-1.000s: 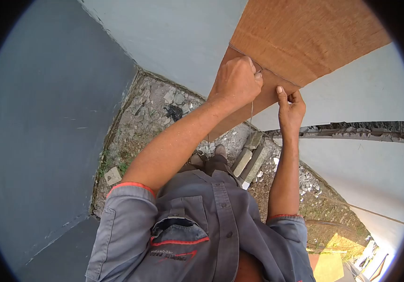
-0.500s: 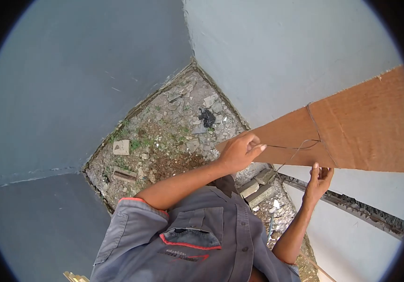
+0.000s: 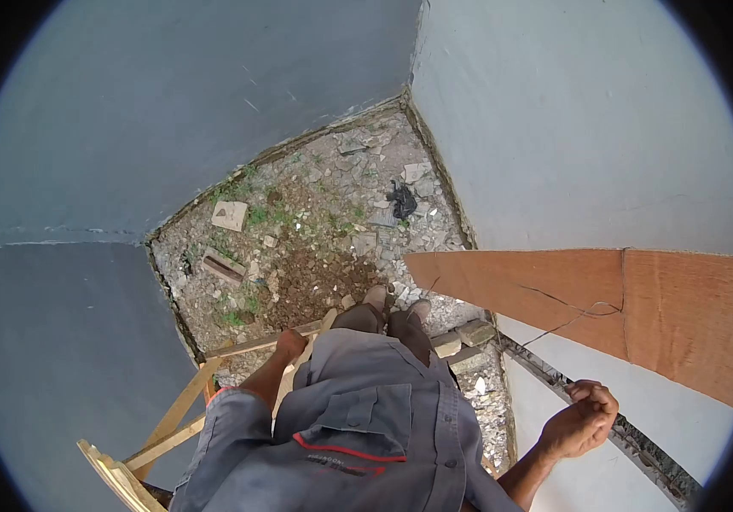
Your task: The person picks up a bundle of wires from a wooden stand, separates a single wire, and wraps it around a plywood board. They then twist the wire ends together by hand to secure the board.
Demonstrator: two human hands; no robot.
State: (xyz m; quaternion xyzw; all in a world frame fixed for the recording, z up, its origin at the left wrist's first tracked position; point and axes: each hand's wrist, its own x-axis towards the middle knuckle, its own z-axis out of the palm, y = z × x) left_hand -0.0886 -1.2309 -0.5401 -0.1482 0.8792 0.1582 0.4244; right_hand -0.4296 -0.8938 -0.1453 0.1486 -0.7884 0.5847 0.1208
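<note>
My left hand [image 3: 292, 344] is closed around a bar of a light wooden frame [image 3: 251, 346] beside my body. My right hand [image 3: 584, 420] is raised below the brown wooden board [image 3: 554, 286], apart from it, with its fingers curled in; what they hold, if anything, is hidden. The board stretches from the middle to the right edge of the view. A thin dark wire [image 3: 625, 282] runs around it, and its loose, bent ends hang over the board's face.
Grey walls [image 3: 213, 102] meet at a corner over a rubble-strewn floor [image 3: 324, 196]. On the ground lie a black plastic scrap [image 3: 402, 200], a square tile piece [image 3: 229, 216], a short block [image 3: 224, 265] and some bricks [image 3: 475, 333]. My feet [image 3: 376, 296] stand near the board's narrow end.
My left hand has let go of the wire and moved down to the wooden frame. My right hand has left the board's lower edge and its fingers have curled. The view has shifted.
</note>
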